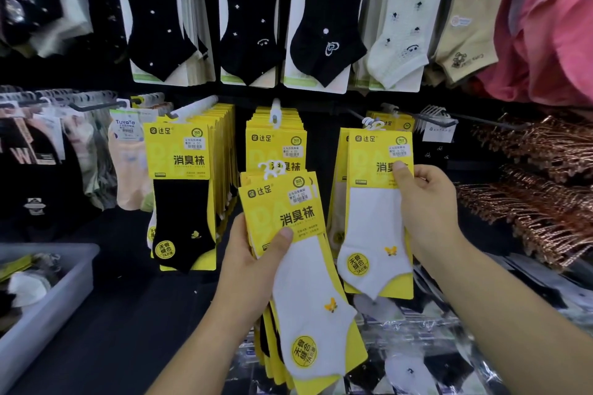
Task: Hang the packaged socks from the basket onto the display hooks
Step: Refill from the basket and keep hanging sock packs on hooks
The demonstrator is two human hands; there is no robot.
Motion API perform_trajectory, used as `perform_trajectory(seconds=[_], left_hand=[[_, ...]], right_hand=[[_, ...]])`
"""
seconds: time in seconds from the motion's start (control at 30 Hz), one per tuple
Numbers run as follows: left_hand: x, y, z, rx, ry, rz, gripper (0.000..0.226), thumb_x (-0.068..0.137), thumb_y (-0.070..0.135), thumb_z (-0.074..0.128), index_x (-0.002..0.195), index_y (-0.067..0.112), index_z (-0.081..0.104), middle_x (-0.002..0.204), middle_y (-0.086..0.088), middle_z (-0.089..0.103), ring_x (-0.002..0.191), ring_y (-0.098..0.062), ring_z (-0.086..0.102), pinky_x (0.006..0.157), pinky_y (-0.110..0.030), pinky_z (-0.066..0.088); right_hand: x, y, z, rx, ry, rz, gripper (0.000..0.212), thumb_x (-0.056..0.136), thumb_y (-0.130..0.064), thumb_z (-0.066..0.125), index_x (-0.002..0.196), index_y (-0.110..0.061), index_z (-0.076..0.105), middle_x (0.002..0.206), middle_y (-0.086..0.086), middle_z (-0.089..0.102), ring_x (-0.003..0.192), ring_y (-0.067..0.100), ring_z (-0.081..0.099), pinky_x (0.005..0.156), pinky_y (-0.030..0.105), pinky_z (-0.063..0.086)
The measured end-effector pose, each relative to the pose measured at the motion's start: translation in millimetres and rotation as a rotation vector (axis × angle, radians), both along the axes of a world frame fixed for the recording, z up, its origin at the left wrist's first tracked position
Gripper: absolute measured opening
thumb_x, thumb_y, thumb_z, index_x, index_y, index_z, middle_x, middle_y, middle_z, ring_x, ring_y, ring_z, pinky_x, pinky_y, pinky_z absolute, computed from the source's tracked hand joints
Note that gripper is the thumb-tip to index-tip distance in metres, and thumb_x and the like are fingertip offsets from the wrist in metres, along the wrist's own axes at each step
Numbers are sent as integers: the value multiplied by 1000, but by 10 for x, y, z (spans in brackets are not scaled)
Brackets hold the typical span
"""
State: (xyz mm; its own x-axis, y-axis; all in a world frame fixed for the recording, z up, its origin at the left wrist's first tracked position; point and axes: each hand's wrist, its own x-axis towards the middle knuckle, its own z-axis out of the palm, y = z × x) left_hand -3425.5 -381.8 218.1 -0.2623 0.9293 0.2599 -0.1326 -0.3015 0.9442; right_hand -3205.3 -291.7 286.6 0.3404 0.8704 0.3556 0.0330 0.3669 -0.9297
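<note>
My left hand (253,263) grips a stack of yellow-carded sock packs (305,282), a white sock with a butterfly on top, tilted and held low in the middle. My right hand (423,208) pinches another white sock pack (375,221) by its right edge; its white plastic hanger (373,124) sits at the tip of the right display hook (356,114). Whether it is threaded on the hook I cannot tell. More yellow packs hang on the middle hook (275,112) and black-sock packs (181,202) on the left hook (192,107). The grey basket (51,308) stands at lower left.
Black, cream and beige socks (324,19) hang in the row above. Copper-coloured clips (545,202) fill the hooks on the right. Clear-wrapped packs (417,340) lie on the shelf below my arms. Dark garments (35,170) hang at far left.
</note>
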Motion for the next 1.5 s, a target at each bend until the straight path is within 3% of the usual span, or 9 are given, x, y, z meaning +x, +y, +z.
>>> perform_trajectory(seconds=[0.3,0.5,0.7,0.9,0.97,1.13,1.27,1.4,1.5], left_hand=[[-1,5,-16,-2,7,-4,40,79,44,75,117,37,63,110,14,80,98,-9,79,70,-20,62],[3,2,-12,-6,8,-3,38,81,43,75,116,39,63,109,14,80,97,-9,79,69,-20,62],[-8,-7,-11,1,9,-8,48,74,48,75,118,37,62,111,14,80,99,-11,79,71,-23,63],[-19,-17,-4,14,24,-13,46,75,46,75,118,38,61,111,15,80,99,-9,78,71,-19,61],[-17,-15,-1,14,29,-7,41,79,42,74,118,36,62,109,16,80,98,-7,78,70,-18,60],[-19,-2,-11,14,34,-7,39,84,37,75,120,35,61,108,17,80,97,-6,78,70,-18,60],[-7,-4,2,21,48,-14,46,77,45,74,120,36,61,111,17,79,100,-7,77,72,-21,62],[11,14,-16,34,42,-33,47,78,43,75,122,34,61,113,14,79,101,-9,78,74,-19,61],[37,17,-17,52,34,-25,45,83,39,80,124,32,62,115,12,79,103,-10,78,75,-19,61]], right_hand=[[34,-16,-29,-46,87,-28,20,94,-35,70,93,-16,64,102,20,73,85,27,68,88,61,56],[26,27,27,-21,69,-5,21,94,-36,70,92,-16,64,86,8,73,78,21,69,81,52,59],[54,68,-31,4,-24,22,20,95,-35,69,96,-16,63,83,-2,78,79,16,75,80,44,61],[51,100,-106,23,-178,38,14,96,-33,67,91,-20,64,87,8,76,79,19,70,77,49,55],[53,158,-110,8,-200,22,17,96,-34,67,93,-17,66,94,17,73,88,31,70,84,50,55],[31,332,-146,-73,-198,-23,34,92,-38,71,102,-6,67,88,6,68,76,14,61,68,27,50],[-9,217,-214,-126,-269,-165,34,90,-40,72,98,-8,63,83,-3,61,72,11,56,62,25,41],[-236,-166,-234,-74,-306,169,36,89,-43,71,81,-8,65,73,10,66,62,12,56,57,25,45],[-429,-404,-232,-84,-366,392,44,75,-58,72,82,-15,67,68,-2,67,59,5,58,54,19,48]])
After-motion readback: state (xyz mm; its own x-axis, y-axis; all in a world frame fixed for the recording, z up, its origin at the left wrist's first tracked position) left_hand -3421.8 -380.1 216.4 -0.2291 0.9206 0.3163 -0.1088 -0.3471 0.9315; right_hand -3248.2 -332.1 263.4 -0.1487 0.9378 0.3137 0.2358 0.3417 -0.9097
